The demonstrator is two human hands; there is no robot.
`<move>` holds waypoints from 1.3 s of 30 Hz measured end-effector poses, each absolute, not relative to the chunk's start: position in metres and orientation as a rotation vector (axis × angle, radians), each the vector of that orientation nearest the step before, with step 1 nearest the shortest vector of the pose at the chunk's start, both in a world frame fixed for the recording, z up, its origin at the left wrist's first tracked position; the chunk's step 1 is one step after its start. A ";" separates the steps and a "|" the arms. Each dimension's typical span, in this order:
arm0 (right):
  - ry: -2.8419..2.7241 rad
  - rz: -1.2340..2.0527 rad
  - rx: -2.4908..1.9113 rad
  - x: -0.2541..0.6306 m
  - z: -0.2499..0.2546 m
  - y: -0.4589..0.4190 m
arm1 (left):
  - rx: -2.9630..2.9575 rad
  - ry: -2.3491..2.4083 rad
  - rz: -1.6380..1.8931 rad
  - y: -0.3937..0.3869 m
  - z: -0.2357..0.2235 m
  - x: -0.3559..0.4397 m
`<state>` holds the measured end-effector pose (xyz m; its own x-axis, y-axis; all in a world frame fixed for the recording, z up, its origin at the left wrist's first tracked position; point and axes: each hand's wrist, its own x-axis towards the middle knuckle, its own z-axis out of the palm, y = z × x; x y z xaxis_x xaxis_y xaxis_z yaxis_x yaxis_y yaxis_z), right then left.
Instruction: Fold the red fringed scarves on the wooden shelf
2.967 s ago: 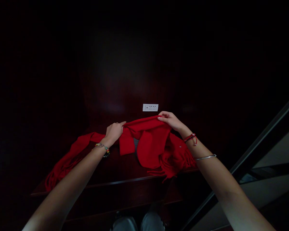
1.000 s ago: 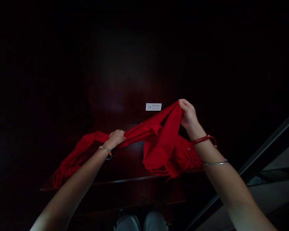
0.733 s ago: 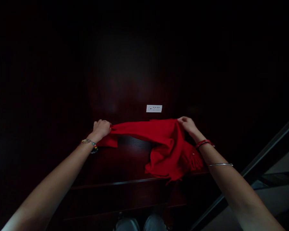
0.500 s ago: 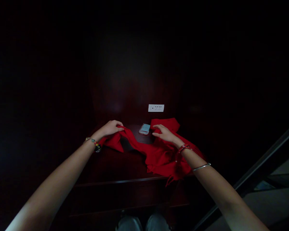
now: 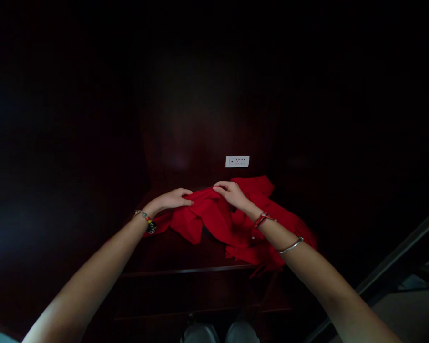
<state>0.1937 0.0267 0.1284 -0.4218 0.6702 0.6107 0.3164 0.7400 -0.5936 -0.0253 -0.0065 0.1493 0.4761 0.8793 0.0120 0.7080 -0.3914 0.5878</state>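
A red fringed scarf (image 5: pixel 232 221) lies bunched on a dark wooden shelf (image 5: pixel 186 272) in front of me. My left hand (image 5: pixel 173 199) rests on the scarf's left part, fingers closed over a fold. My right hand (image 5: pixel 230 193) pinches the cloth near the middle top, close to the left hand. Both wrists carry bracelets. The fringe hangs over the shelf's front edge at the right.
A white socket plate (image 5: pixel 237 161) sits on the dark back panel above the scarf. A dark slanted rail (image 5: pixel 389 267) runs along the lower right. My shoes (image 5: pixel 221 332) show at the bottom edge. The surroundings are very dark.
My hands stretched the scarf wide, then came together at the middle. The cloth is now gathered in a heap, and the small pale object seen half a second ago is covered.
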 end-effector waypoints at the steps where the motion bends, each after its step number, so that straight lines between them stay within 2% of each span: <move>1: -2.023 0.487 -0.737 0.199 0.133 0.026 | 2.148 1.291 0.430 -0.007 0.146 -0.026; 11: -2.142 0.407 -0.800 0.218 0.138 0.025 | 2.103 1.101 0.428 -0.006 0.129 -0.003; 17: -1.984 0.254 -0.801 0.244 0.164 0.024 | 2.340 1.458 0.164 0.021 0.113 -0.018; 21: -1.743 0.062 -0.834 0.270 0.180 0.026 | 2.399 1.801 0.147 0.033 0.134 -0.047; 25: -1.984 -0.017 -0.952 0.284 0.170 0.032 | 2.558 2.161 0.349 0.037 0.166 -0.070; 29: -1.966 -0.039 -1.024 0.289 0.164 0.042 | 2.639 2.180 0.253 0.026 0.192 -0.074; 32: -1.719 -0.097 -0.982 0.288 0.167 0.048 | 2.663 2.236 0.375 0.013 0.209 -0.066; 34: -1.741 -0.104 -0.982 0.284 0.167 0.050 | 2.665 2.291 0.389 0.008 0.218 -0.062; 39: -1.829 -0.103 -1.048 0.287 0.167 0.051 | 2.526 2.354 0.163 0.013 0.222 -0.079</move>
<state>0.2875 0.0508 0.1667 -0.1410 0.6095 0.7802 0.6934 0.6233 -0.3616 -0.0786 0.0127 0.2223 0.0909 0.9562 0.2782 0.9854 -0.0461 -0.1636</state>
